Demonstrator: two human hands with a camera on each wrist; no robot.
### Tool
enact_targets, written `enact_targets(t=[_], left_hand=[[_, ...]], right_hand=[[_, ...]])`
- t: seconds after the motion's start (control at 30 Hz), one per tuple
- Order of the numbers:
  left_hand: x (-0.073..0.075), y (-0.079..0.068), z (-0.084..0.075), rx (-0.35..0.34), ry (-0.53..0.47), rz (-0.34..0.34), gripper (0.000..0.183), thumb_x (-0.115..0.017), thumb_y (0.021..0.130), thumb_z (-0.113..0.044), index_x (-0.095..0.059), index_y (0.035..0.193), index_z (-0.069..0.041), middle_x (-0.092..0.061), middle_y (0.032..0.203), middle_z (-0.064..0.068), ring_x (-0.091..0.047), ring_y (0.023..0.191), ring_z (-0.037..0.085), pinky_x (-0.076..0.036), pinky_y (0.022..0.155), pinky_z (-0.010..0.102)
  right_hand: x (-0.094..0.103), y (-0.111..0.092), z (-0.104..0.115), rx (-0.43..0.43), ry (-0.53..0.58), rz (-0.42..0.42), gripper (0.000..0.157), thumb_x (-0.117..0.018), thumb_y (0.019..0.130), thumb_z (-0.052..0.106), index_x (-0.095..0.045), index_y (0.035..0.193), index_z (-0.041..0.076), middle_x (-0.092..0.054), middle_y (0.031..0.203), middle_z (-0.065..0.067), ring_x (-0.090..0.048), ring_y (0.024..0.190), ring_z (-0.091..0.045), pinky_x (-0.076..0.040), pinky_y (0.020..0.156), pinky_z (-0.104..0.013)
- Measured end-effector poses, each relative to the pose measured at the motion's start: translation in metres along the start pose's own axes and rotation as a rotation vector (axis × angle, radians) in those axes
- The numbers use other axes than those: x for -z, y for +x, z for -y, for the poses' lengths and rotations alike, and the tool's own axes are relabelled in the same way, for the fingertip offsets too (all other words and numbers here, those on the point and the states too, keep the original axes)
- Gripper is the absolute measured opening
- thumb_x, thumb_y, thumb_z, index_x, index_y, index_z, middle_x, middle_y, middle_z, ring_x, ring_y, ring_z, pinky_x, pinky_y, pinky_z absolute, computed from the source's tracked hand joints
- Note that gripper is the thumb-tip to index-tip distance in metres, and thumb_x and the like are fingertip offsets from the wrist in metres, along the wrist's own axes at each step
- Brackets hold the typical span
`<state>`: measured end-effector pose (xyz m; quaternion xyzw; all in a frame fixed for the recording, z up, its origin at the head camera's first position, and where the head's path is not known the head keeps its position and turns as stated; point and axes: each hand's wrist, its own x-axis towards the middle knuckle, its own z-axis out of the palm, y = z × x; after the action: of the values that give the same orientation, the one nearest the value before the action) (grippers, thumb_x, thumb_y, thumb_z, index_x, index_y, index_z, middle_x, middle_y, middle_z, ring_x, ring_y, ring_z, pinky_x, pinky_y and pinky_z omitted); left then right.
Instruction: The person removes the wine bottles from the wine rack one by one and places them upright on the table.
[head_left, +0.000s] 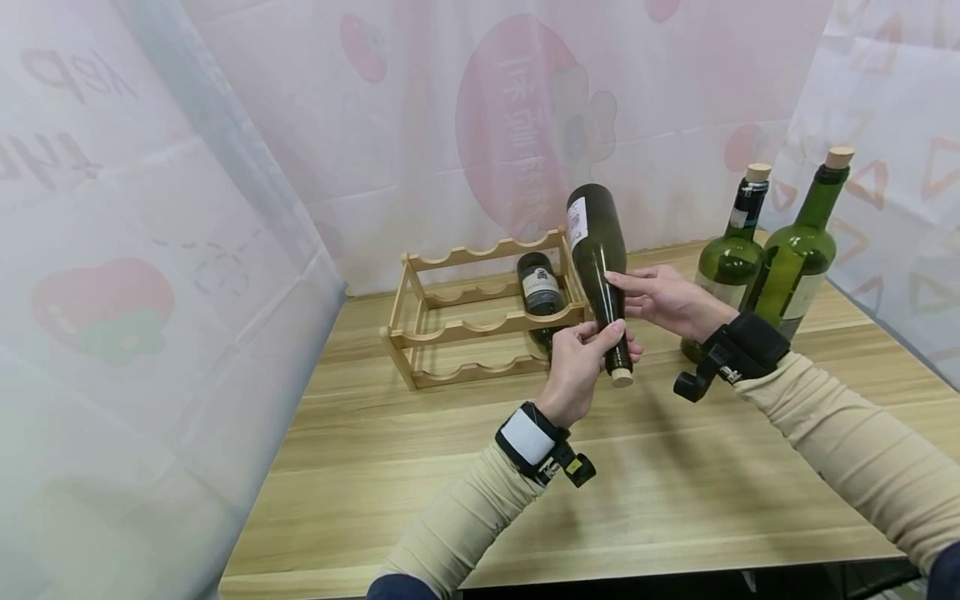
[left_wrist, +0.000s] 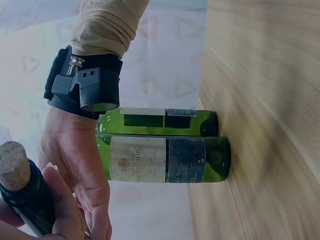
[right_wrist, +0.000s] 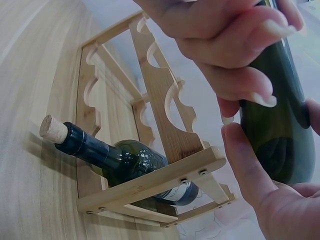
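Note:
Both hands hold a dark wine bottle [head_left: 600, 242] tilted over the right end of a wooden wine rack [head_left: 465, 333], its base up and away, its corked neck low and towards me. My left hand [head_left: 576, 367] grips the neck, with the cork [left_wrist: 14, 165] sticking out past the thumb in the left wrist view. My right hand [head_left: 671, 302] holds the bottle between thumb and fingers higher up, near the shoulder. Another dark bottle [right_wrist: 132, 162] lies in the rack's lower level at the right end, its corked neck poking out the front.
Two green corked bottles, a shorter one [head_left: 729, 258] and a taller one [head_left: 806, 242], stand upright at the right, close by my right wrist. The rack stands near the back of the wooden table [head_left: 360, 500]. Printed white curtains [head_left: 405, 150] hang behind and at both sides.

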<state>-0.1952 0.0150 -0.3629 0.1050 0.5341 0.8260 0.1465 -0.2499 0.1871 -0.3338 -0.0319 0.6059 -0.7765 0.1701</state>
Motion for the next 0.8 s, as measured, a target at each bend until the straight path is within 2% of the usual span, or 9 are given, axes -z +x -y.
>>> enact_targets(t=[0.1,0.43,0.8], left_hand=[[-0.0009,-0.0002,-0.0005,0.001,0.004,0.005,0.023,-0.064,0.092,-0.009,-0.064,0.103,0.012,-0.067,0.076,0.009,-0.068,0.064,0.016,-0.061,0.069,0.031],[-0.0024,0.0006,0.0005,0.009,0.011,0.004,0.022,-0.064,0.092,-0.009,-0.064,0.103,0.011,-0.067,0.076,0.009,-0.068,0.065,0.016,-0.060,0.069,0.030],[-0.0043,0.0018,0.0024,0.012,0.011,0.011,0.021,-0.063,0.093,-0.009,-0.064,0.102,0.010,-0.067,0.075,0.008,-0.068,0.065,0.015,-0.060,0.068,0.029]], right_hand=[[0.0008,-0.0010,0.0001,0.007,-0.008,-0.002,0.020,-0.060,0.096,0.021,-0.075,0.089,0.009,-0.066,0.103,0.001,-0.065,0.097,-0.011,-0.053,0.089,-0.023],[0.0033,-0.0015,-0.0014,0.013,-0.034,-0.026,0.022,-0.060,0.096,0.022,-0.076,0.088,0.009,-0.067,0.102,0.001,-0.065,0.095,-0.012,-0.053,0.087,-0.024],[0.0069,-0.0046,-0.0002,-0.015,-0.011,-0.023,0.021,-0.060,0.096,0.022,-0.074,0.087,0.010,-0.066,0.102,0.001,-0.065,0.096,-0.010,-0.053,0.088,-0.021]])
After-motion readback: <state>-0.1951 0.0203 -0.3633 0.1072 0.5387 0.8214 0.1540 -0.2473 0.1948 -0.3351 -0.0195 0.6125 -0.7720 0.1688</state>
